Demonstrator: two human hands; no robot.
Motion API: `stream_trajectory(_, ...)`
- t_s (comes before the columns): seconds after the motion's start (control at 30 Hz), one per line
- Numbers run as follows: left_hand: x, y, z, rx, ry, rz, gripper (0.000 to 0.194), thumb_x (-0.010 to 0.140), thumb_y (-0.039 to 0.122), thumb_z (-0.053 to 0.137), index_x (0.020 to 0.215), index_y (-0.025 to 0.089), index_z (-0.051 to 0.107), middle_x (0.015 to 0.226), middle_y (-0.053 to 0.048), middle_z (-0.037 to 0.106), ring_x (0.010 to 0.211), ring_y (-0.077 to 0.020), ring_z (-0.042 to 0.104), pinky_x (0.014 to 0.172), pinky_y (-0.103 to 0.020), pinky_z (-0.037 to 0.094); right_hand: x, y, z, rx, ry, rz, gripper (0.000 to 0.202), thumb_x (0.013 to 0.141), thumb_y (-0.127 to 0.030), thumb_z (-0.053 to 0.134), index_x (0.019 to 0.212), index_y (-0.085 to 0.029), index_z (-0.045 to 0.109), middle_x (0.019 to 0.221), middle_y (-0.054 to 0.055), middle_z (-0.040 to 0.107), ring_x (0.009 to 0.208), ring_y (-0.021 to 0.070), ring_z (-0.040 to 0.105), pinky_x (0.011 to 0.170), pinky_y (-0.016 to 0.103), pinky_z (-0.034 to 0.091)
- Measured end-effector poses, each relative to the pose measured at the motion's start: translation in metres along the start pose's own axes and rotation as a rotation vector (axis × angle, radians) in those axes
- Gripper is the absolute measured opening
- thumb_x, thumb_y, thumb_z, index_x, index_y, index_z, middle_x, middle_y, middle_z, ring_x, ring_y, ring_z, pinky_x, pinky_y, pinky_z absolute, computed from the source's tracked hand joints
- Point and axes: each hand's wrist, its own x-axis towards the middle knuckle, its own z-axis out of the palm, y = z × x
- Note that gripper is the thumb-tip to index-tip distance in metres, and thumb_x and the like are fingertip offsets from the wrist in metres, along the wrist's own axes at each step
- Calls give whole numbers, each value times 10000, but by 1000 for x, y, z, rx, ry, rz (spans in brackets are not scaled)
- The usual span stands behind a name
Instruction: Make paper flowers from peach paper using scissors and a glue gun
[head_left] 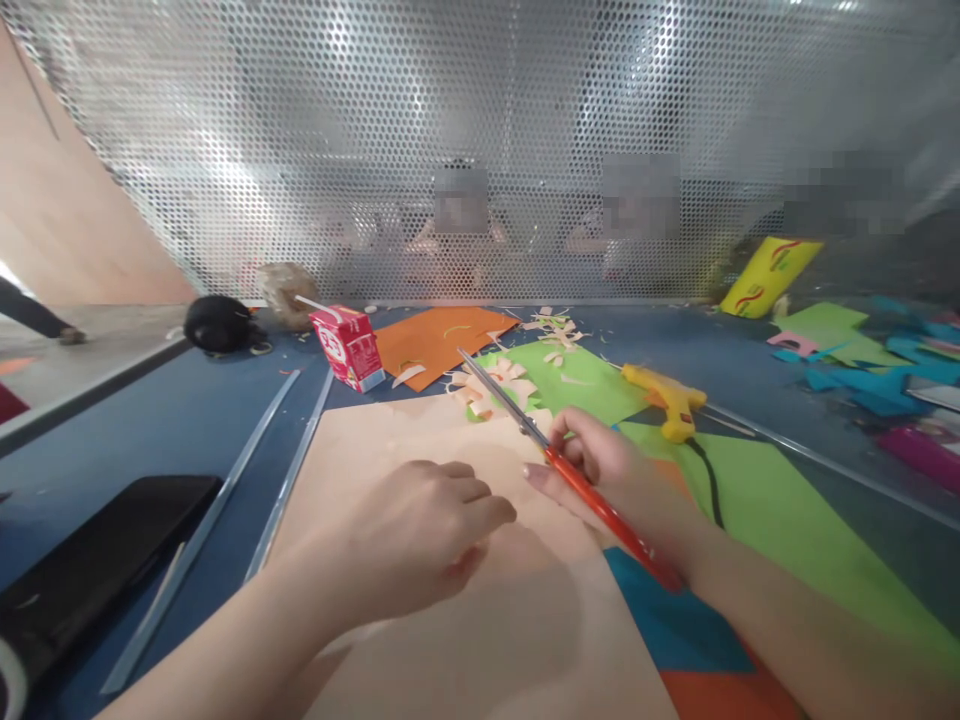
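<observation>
My right hand [611,465] grips a pair of scissors [592,495] with red handles. The metal blades look closed and point up and to the left, over a peach paper flower [501,385] with green beneath it. Left of the scissors, my left hand [442,525] is closed, its fingers curled inward over a large peach sheet of paper [375,440]. Whatever those fingers hold, if anything, is hidden. Green paper [574,375] and orange paper [442,340] lie behind the peach sheet.
A yellow glue gun [671,400] lies on the right, its cord running over green paper. A red drink carton [349,348] stands at back left. Clear glue sticks and a black phone [120,540] lie left. A perforated metal screen [510,130] closes the back.
</observation>
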Motion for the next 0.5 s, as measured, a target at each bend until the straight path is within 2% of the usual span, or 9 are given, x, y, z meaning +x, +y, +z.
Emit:
stream_trajectory(0.23,-1,-4,4,62,49,27,308,806,135,401,1001,250,610,727,-33,659,669,-163,602,599,-267,428,0,-2,-5,-29,-25,-10,298,719,-300,648,698,-225,360,531,-107,353,481,77,329,428,193,261)
stream_trajectory(0.4,0,-5,-3,-23,27,-92,326,793,163,404,1030,262,604,809,-23,672,715,-163,620,632,-271,442,1,1,-4,-28,-32,-21,300,725,-313,637,695,-229,350,518,-106,357,482,83,345,438,194,270)
stream_trajectory(0.5,-1,-5,-7,-63,-7,-161,331,738,222,480,1043,269,600,911,-22,669,796,-193,622,682,-298,453,2,5,-4,-17,-16,-59,307,725,-315,637,691,-227,345,510,-111,348,466,76,317,425,190,258)
